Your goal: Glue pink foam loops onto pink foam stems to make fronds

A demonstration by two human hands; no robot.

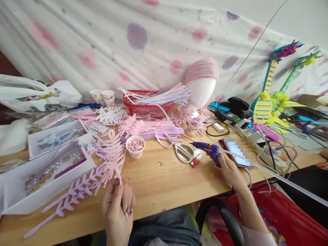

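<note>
Over the table — left grip pinching a fuzzy pink frond; right grip holding blue glue gun.

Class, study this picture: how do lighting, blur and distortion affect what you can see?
Head view: soft, diffuse light, with faint shadows on the table; head view: left hand and blue glue gun fairly clear, detail softer toward the side edges; head view: white head form leaning, probably wide-angle distortion; head view: pixelation hiding part of the phone.

Wooden table, on it red basket, scissors, phone, 2 white boxes, pink fuzzy sprigs
</note>
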